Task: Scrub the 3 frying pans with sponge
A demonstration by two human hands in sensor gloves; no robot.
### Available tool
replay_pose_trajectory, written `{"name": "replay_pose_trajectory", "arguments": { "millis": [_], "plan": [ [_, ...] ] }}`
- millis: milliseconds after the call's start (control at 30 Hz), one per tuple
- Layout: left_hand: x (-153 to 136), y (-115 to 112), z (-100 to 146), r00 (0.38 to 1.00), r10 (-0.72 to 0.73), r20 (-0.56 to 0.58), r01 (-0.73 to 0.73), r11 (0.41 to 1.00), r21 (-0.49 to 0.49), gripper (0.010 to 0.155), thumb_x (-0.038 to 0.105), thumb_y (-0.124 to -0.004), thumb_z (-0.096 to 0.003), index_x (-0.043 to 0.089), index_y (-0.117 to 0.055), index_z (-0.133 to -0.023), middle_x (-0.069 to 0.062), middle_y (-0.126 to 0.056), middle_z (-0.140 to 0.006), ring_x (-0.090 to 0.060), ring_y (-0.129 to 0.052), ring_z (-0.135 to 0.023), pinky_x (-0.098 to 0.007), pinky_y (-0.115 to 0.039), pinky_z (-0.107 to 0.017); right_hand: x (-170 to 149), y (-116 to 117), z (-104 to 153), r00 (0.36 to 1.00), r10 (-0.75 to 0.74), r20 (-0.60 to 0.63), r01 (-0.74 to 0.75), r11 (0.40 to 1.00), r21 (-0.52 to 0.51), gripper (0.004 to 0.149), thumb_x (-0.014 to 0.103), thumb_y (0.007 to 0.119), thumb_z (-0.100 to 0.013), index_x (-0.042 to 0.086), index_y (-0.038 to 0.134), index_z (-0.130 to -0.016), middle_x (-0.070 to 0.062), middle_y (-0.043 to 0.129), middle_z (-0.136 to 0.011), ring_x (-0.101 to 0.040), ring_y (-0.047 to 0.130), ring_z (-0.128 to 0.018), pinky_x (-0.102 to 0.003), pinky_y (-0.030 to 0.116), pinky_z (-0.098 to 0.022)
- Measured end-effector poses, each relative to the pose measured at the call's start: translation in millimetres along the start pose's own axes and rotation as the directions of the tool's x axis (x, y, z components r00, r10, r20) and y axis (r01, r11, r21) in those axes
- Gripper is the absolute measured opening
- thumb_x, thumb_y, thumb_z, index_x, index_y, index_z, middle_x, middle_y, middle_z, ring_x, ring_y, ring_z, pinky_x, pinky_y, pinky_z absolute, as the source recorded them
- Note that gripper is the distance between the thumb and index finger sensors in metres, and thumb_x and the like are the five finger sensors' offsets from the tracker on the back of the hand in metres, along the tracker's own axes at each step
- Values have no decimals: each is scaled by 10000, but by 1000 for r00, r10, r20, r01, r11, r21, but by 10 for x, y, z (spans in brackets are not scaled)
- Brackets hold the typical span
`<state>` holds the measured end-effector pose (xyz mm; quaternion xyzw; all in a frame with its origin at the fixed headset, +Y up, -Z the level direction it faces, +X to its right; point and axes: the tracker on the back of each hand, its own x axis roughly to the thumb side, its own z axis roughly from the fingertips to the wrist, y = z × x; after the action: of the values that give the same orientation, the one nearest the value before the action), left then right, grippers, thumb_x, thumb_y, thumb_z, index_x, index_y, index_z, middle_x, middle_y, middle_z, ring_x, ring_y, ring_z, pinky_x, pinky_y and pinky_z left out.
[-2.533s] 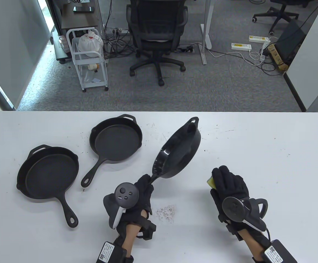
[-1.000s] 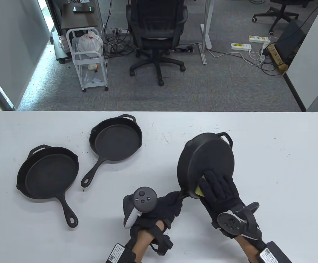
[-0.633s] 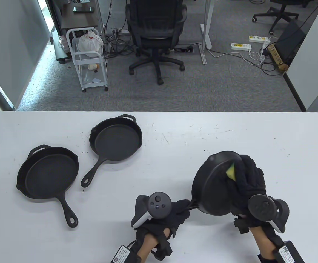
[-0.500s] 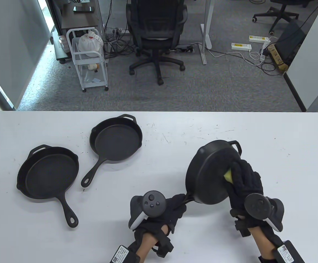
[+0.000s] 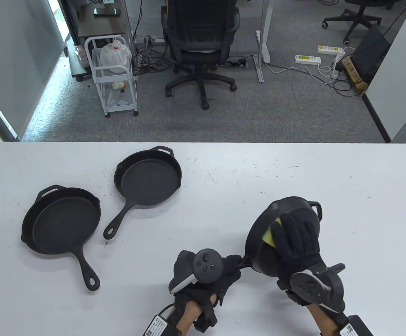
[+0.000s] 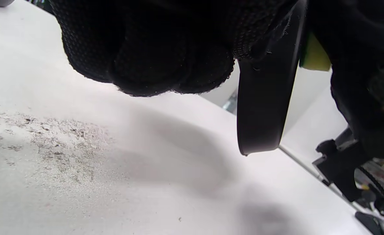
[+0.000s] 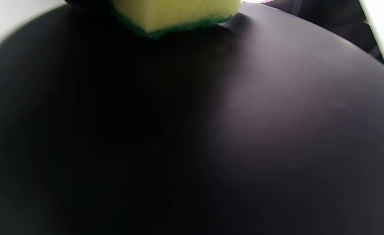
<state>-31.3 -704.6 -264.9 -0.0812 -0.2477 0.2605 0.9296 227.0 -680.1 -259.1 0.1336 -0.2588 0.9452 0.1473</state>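
Pan [image 5: 262,252] tipped underside-up, handle in my left hand's [image 5: 223,273] curled fingers, so my right hand's [image 5: 295,241] straight, close-set fingers press sponge [image 5: 269,236] flat.

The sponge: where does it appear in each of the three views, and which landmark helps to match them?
Table view: the sponge is lower right, under the right hand, against the held pan.
Left wrist view: a yellow corner shows upper right, beside the pan's edge.
Right wrist view: top centre, green face on the pan.
Shared landmark: the held pan.
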Motion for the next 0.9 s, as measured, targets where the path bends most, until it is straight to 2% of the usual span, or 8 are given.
{"name": "replay_pose_trajectory", "arguments": {
  "millis": [100, 200, 333, 533, 633, 700, 833, 900],
  "plan": [
    [-29, 14, 16, 999, 42, -11, -41, 998, 51, 577, 386, -834, -460, 172, -832, -996, -16, -1071, -656, -188, -1064, -417, -501, -904, -557, -363, 73, -29, 982, -123, -141, 131, 990, 43, 692, 506, 662, -454, 483, 275, -1028, 101, 281, -1168, -215, 434, -1103, -556, 433, -764],
    [-108, 83, 47, 992, 118, -44, -111, 984, 141, 570, 392, -819, -465, 174, -833, -992, -12, -1076, -640, -183, -1065, -404, -502, -911, -543, -469, 175, 0, 982, -88, -167, 106, 989, 101, 694, 500, 679, -455, 475, 291, -1029, 98, 301, -1168, -235, 479, -1095, -565, 462, -754],
    [-178, 139, 101, 977, 199, -77, -174, 952, 253, 568, 394, -801, -473, 164, -829, -991, -11, -1071, -632, -179, -1064, -393, -502, -917, -532, -155, 308, 61, 1000, -4, 6, 4, 990, 143, 693, 498, 685, -454, 476, 297, -1027, 102, 313, -1166, -219, 494, -1091, -551, 481, -754],
    [-140, 61, 45, 988, 131, -80, -119, 983, 140, 567, 387, -807, -467, 165, -833, -989, -14, -1070, -630, -184, -1061, -393, -505, -912, -532, 322, 223, 113, 976, 90, 200, -99, 994, 36, 693, 513, 674, -448, 498, 281, -1019, 135, 302, -1164, -212, 485, -1095, -540, 510, -755],
    [-49, 2, 4, 998, 41, -38, -39, 998, 56, 574, 379, -817, -462, 180, -824, -1000, -16, -1063, -649, -193, -1056, -415, -511, -898, -551, 252, 67, 56, 987, 102, 125, -100, 995, -25, 692, 528, 665, -446, 510, 274, -1017, 147, 297, -1168, -206, 479, -1102, -535, 515, -760],
    [8, -6, 2, 1000, -14, 0, 14, 1000, 20, 577, 376, -818, -463, 177, -815, -1005, -16, -1059, -661, -192, -1053, -427, -511, -892, -562, 75, 0, 10, 998, 18, 55, -16, 999, -42, 686, 524, 664, -447, 506, 285, -1019, 144, 303, -1168, -214, 471, -1101, -540, 512, -758],
    [6, 33, 24, 1000, 24, -1, -23, 998, 56, 576, 379, -820, -463, 176, -821, -1002, -17, -1063, -659, -191, -1057, -424, -511, -895, -562, -321, 41, -30, 984, -139, -114, 138, 990, -24, 686, 510, 670, -449, 494, 291, -1021, 126, 301, -1166, -244, 464, -1096, -555, 502, -751],
    [-48, 73, 43, 998, 64, -16, -62, 993, 103, 571, 384, -815, -467, 181, -822, -1001, -11, -1065, -654, -187, -1058, -419, -508, -898, -558, -449, 103, -13, 978, -134, -159, 138, 990, 15, 689, 504, 677, -451, 489, 292, -1022, 119, 305, -1166, -257, 482, -1091, -561, 507, -745]
  ]
}}
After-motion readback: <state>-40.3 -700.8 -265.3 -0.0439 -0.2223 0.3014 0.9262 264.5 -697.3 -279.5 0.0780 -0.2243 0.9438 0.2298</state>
